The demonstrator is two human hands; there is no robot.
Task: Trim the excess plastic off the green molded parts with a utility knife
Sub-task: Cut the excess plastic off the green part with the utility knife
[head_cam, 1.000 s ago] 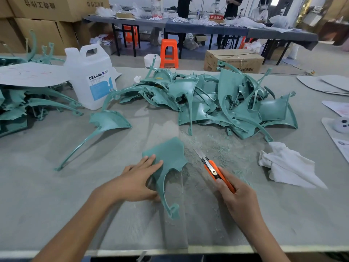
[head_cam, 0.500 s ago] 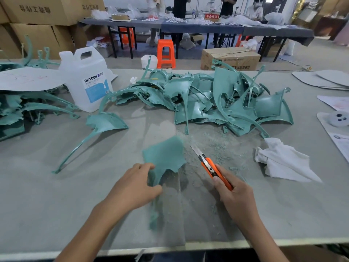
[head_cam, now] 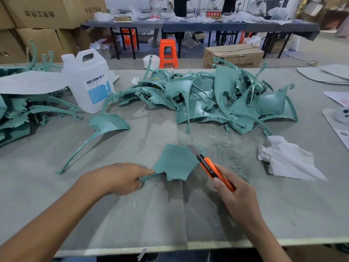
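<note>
The step in hand looks like a trimming pass on one piece: a flat green molded part [head_cam: 175, 162] lies on the grey table [head_cam: 90, 208] in the lower middle of the frame, apart from the big pile of green parts [head_cam: 217, 99] in the upper middle. The left hand [head_cam: 120, 178], left of centre, has its fingers curled in, thumb and forefinger pinching the part's thin stem at its lower left corner. The right hand [head_cam: 236, 195], right of centre, is wrapped round the orange utility knife [head_cam: 213, 170], thumb on the handle. The extended blade [head_cam: 191, 149] points up and left and lies at the part's upper right edge, though whether it is biting into plastic I cannot tell. Fine green shavings [head_cam: 222, 150] are scattered just right of the blade, with a crumpled white rag [head_cam: 287, 159] further right.

Next, I judge, the blade must run along that edge at a shallow angle, away from the holding fingers, with the stem pinned firmly so the thin part does not swing; the ragged lower edge appears untrimmed and would call for turning the piece
</note>
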